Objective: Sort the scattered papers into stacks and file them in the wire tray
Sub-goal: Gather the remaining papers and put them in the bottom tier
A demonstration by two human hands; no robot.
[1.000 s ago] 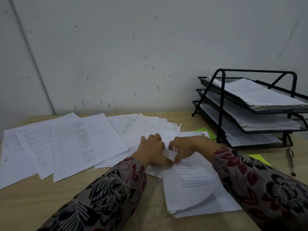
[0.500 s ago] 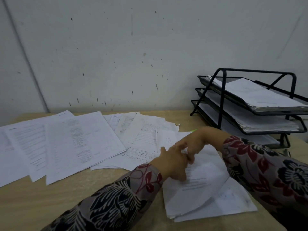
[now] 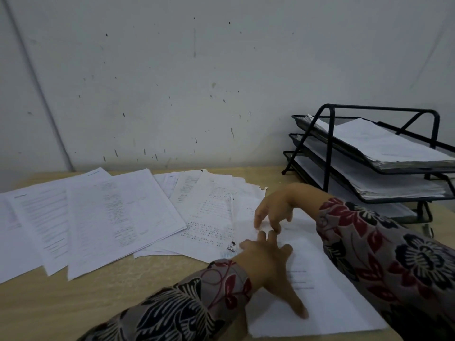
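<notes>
Closest to me, two forearms in floral sleeves reach over a pale wooden table (image 3: 73,303). The left sleeve (image 3: 184,303) comes in from the bottom edge and the right sleeve (image 3: 394,254) from the right edge, both cut off there.

Under them, at the front right of the table, lies a near stack of papers (image 3: 332,303). Its right side runs beneath the right sleeve, and its print is too faint to read.

The left hand (image 3: 268,262) lies flat on this stack. Its fingers are spread wide and straight, and the thumb stretches back toward me along the sheet. It presses the paper and grips nothing.

Just beyond, the right hand (image 3: 275,210) arches over the far end of the stack. Its fingers are loosely bent downward, and the fingertips (image 3: 256,223) touch the top sheet. It is slightly blurred and has hold of nothing I can see.

Farther left, the scattered papers (image 3: 123,217) fan across the table in overlapping sheets. The leftmost run off the left edge.

At the back right stands the black wire tray (image 3: 327,143), three tiers high. Filed papers (image 3: 381,141) lie in each tier. Its right end is cut off, and the bottom tier is partly hidden behind the right arm. A small dark object (image 3: 428,230) by the tray's foot is too hidden to identify.

Behind everything is a pale wall (image 3: 172,82) flecked with dark marks.
</notes>
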